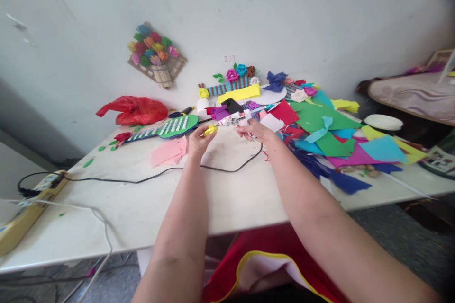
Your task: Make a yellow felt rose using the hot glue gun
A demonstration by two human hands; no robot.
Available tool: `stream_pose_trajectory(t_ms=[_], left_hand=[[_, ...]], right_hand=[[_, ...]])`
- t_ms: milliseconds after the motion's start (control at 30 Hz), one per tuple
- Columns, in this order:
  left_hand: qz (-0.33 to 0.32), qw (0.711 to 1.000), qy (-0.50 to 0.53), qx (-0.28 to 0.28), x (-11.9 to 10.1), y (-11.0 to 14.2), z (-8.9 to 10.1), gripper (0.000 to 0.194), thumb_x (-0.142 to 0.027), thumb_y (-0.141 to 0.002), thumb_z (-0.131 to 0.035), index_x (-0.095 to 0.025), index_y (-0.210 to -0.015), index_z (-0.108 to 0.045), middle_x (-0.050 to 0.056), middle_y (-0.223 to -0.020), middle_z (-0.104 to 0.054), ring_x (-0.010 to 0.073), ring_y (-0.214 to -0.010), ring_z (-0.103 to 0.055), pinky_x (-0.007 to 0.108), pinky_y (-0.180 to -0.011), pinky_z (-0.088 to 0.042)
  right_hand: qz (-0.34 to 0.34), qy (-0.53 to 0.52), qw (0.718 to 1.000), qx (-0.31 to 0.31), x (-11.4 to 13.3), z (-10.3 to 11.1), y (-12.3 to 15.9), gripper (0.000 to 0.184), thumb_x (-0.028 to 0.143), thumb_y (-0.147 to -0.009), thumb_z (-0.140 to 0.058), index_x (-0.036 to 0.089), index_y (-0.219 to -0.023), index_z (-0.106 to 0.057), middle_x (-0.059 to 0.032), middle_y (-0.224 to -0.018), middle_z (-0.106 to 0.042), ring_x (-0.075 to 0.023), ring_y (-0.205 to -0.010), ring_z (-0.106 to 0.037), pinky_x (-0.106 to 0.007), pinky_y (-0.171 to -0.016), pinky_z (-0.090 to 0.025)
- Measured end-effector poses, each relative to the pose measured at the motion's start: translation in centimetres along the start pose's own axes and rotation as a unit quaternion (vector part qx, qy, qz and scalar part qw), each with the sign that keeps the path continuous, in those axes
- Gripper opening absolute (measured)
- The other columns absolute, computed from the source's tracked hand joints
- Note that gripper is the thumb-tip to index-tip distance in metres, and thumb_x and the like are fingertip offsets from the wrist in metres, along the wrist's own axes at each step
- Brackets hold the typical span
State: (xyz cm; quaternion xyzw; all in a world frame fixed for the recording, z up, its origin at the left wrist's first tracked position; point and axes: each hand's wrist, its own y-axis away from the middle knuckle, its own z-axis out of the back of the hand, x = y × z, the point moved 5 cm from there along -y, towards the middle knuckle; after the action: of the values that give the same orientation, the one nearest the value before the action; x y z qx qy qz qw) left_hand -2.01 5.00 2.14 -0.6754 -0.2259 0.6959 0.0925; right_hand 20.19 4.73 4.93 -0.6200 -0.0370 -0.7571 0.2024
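Note:
My left hand is closed around a small yellow paper flower, holding it just above the table. Facing it, my right hand grips a white, patterned hot glue gun. Its narrow tip points left at the flower; whether they touch is too small to tell. A black cord runs from below my right hand across the tabletop to the left. Pink paper sheets lie left of my left hand. Behind the glue gun are purple paper and a black phone.
A green guitar-shaped craft and red plastic bag sit at back left. Coloured paper scraps cover the right side. A yellow power strip lies at the left edge. Paper flowers in a woven holder hang on the wall.

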Motion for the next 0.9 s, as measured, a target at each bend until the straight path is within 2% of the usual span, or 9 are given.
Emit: stream_pose_trajectory(t_ms=[200,433,733,900], left_hand=[[-0.004,1.000,0.005,0.007,0.1,0.0,-0.1,0.045,-0.041,-0.051,-0.089,-0.018,-0.087,-0.075,0.004,-0.083,-0.073,0.0168,-0.072,-0.063,0.028,-0.071,-0.051],[0.000,1.000,0.007,0.017,0.0,0.1,-0.3,0.044,-0.039,-0.052,-0.089,-0.017,-0.088,-0.075,0.004,-0.084,-0.073,0.0170,-0.073,-0.064,0.028,-0.073,-0.051],[-0.009,1.000,-0.002,0.021,-0.3,0.2,-0.3,0.046,-0.043,-0.052,-0.088,-0.018,-0.088,-0.073,0.004,-0.086,-0.075,0.0181,-0.076,-0.066,0.030,-0.076,-0.053],[-0.014,1.000,0.001,0.018,-0.1,0.1,-0.3,0.042,-0.038,-0.054,-0.087,-0.018,-0.088,-0.073,0.005,-0.086,-0.075,0.0185,-0.077,-0.067,0.031,-0.077,-0.053]], right_hand=[[0.006,0.005,1.000,0.000,-0.1,0.0,0.0,0.049,0.059,-0.064,-0.079,0.015,-0.061,-0.058,-0.0013,-0.055,-0.058,-0.0053,-0.039,-0.040,-0.023,-0.039,-0.029],[0.004,-0.008,1.000,-0.003,-0.1,-0.1,-0.1,0.048,0.056,-0.061,-0.082,0.014,-0.058,-0.058,0.0004,-0.053,-0.057,-0.0046,-0.037,-0.041,-0.022,-0.036,-0.029],[0.012,-0.007,1.000,0.003,-1.2,0.2,-0.9,0.049,0.058,-0.060,-0.083,0.015,-0.062,-0.058,0.0007,-0.054,-0.056,-0.0051,-0.038,-0.040,-0.022,-0.034,-0.030],[0.006,0.008,1.000,-0.001,-1.6,0.4,-1.1,0.049,0.060,-0.062,-0.080,0.018,-0.060,-0.055,0.0017,-0.052,-0.051,-0.0065,-0.040,-0.039,-0.023,-0.036,-0.030]])
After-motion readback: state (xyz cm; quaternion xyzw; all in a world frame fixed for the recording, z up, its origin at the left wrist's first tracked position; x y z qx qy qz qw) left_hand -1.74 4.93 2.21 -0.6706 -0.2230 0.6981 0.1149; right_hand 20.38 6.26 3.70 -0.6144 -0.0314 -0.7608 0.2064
